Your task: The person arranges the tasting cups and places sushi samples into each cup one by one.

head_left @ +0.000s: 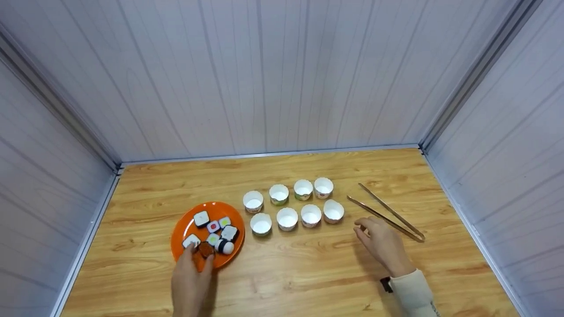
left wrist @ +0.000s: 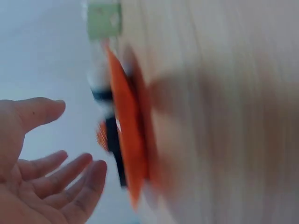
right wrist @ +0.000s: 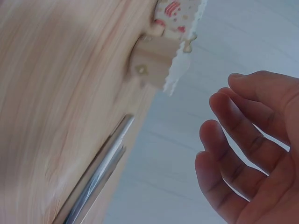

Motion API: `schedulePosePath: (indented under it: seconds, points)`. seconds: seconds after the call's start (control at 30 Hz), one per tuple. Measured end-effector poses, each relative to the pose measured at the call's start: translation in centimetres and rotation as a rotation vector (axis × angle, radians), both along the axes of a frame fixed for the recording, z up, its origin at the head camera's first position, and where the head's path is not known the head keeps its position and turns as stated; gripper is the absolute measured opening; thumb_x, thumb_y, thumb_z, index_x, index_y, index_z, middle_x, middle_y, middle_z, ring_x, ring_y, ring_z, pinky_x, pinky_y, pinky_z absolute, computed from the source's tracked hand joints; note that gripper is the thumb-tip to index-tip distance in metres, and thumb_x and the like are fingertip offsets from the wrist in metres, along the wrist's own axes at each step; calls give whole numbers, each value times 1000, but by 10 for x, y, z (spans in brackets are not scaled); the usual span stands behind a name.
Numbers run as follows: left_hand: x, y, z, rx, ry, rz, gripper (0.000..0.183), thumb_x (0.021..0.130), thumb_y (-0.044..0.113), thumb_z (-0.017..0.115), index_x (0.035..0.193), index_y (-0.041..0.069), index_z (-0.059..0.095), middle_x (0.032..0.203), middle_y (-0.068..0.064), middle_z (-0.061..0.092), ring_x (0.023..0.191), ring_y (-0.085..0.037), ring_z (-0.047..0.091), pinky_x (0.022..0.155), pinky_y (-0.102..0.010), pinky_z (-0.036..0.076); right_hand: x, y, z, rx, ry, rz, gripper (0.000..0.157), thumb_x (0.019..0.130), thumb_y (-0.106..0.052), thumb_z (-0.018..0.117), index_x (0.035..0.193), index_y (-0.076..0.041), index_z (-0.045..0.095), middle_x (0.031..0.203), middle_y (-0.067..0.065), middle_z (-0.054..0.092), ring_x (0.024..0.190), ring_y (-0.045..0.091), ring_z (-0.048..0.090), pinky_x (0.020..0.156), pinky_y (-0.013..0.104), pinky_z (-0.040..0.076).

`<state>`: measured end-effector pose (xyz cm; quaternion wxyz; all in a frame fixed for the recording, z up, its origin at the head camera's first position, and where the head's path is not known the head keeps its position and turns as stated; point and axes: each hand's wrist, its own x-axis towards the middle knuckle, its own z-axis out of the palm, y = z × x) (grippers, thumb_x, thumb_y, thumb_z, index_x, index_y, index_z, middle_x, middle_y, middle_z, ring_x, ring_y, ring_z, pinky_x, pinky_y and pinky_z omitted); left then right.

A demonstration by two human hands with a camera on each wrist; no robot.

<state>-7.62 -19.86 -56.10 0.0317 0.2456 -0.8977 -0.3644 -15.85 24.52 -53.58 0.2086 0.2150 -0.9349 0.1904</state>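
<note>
Over the near edge of an orange plate, my left hand is spread with thumb and fingers apart. An orange-brown topped sushi piece lies between its fingertips in the head view; the left wrist view shows a gap between the fingers and that piece. Around it sit white rice pieces, small rolls with coloured centres, and a white piece with a black band. My right hand hovers with loosely bent fingers, holding nothing, near metal tongs lying on the table.
Several white-lined paper cups stand in two rows on the wooden table, between the plate and the tongs. Pale panel walls enclose the table at the back and both sides.
</note>
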Motion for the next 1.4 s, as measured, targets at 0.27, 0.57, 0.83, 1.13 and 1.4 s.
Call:
schedulePosePath:
  seconds: [0.27, 0.57, 0.83, 1.13, 1.4]
  points:
    - [2, -33, -21, 49, -114, 196, 76, 92, 17, 69, 151, -7, 28, 147, -36, 26, 134, -51, 30, 111, -62, 29, -14, 32, 1, 20, -129, -117, 11, 86, -10, 79, 96, -7, 74, 83, 4, 69, 65, 18, 61, 50, 34, 51]
    - [-2, -44, -23, 132, -220, 154, 78, 96, 18, 64, 150, -16, 19, 140, -38, 30, 128, -49, 37, 108, -60, 34, -34, 68, -6, 58, -280, -214, 39, 87, -28, 80, 113, -1, 70, 97, 15, 66, 79, 32, 64, 60, 48, 55]
    - [-5, -47, -22, 171, -207, 60, 56, 99, 11, 59, 144, -12, 32, 129, -32, 42, 120, -44, 45, 101, -57, 40, -59, 87, -17, 185, -546, -279, 70, 90, -43, 73, 133, 8, 53, 125, 34, 51, 109, 52, 51, 82, 64, 49]
    - [-6, -46, -18, 124, -157, -60, 55, 97, 1, 57, 141, -15, 28, 135, -39, 39, 130, -51, 38, 109, -60, 31, -67, 93, -29, 194, -570, -279, 40, 92, -39, 72, 91, -1, 59, 100, 26, 57, 87, 45, 58, 66, 59, 51]
    - [-6, -44, -18, 133, -205, -34, 52, 99, 3, 54, 141, -14, 28, 132, -35, 39, 128, -48, 37, 110, -59, 32, -73, 93, -34, 183, -547, -280, 41, 95, -31, 69, 106, 7, 60, 106, 31, 56, 90, 47, 58, 68, 60, 52]
